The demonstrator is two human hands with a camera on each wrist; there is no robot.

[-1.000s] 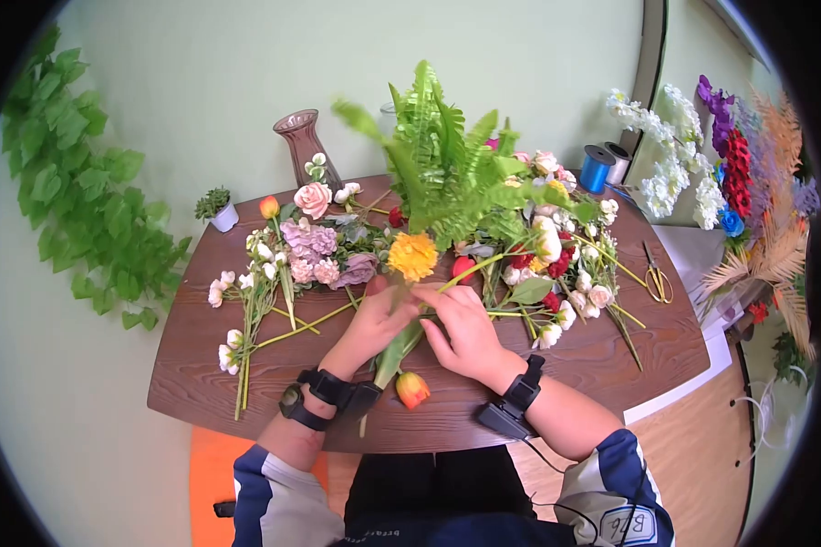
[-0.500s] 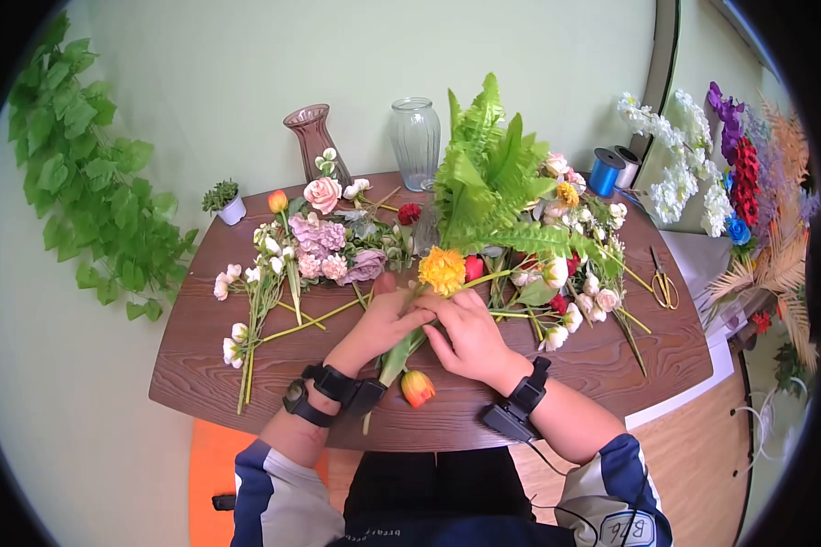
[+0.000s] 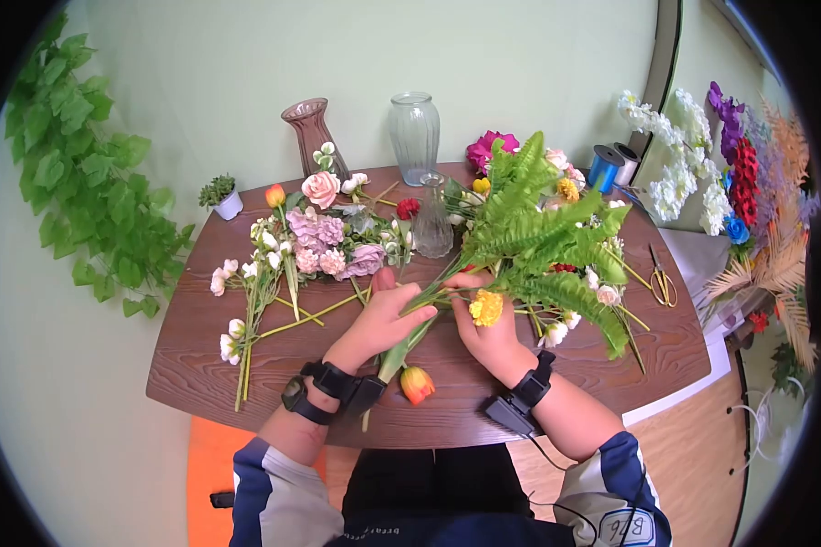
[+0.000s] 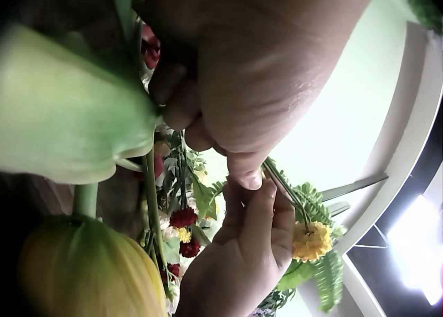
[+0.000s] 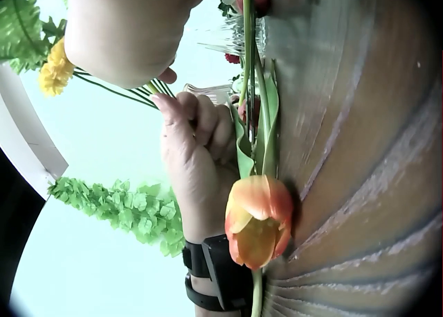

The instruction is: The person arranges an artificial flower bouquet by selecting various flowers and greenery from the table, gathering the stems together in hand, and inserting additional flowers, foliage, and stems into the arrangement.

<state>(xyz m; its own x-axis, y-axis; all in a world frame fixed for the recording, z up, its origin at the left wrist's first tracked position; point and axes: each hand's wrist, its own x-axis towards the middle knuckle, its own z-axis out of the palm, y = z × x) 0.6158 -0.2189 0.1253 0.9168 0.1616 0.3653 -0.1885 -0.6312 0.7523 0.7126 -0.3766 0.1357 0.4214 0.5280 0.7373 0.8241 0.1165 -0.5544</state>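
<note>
A bunch of green stems runs between both hands at the table's near middle. My left hand [image 3: 383, 319] pinches the stem ends between thumb and curled fingers, seen also in the right wrist view. My right hand [image 3: 491, 335] holds the same bunch higher up, thumb and fingers close round the stems. Fern fronds [image 3: 538, 228] fan out from it to the right, over other flowers. A yellow carnation-like flower [image 3: 486, 308] hangs over the back of the right hand. Below the hands, an orange tulip [image 3: 417, 386] lies on the table, its leaves under the left hand.
Pink roses [image 3: 321, 189], mauve blooms [image 3: 315, 230] and white-budded stems [image 3: 233, 342] lie left. A small clear vase [image 3: 431, 223], a taller clear vase [image 3: 415, 137] and a purple vase [image 3: 310, 137] stand behind. Scissors [image 3: 661, 278] and a blue ribbon spool [image 3: 604, 169] are right.
The fern fronds have tipped from upright over to the right, uncovering the vases and a magenta flower behind. The yellow flower has moved right as the right hand turned; the left hand has stayed nearly still.
</note>
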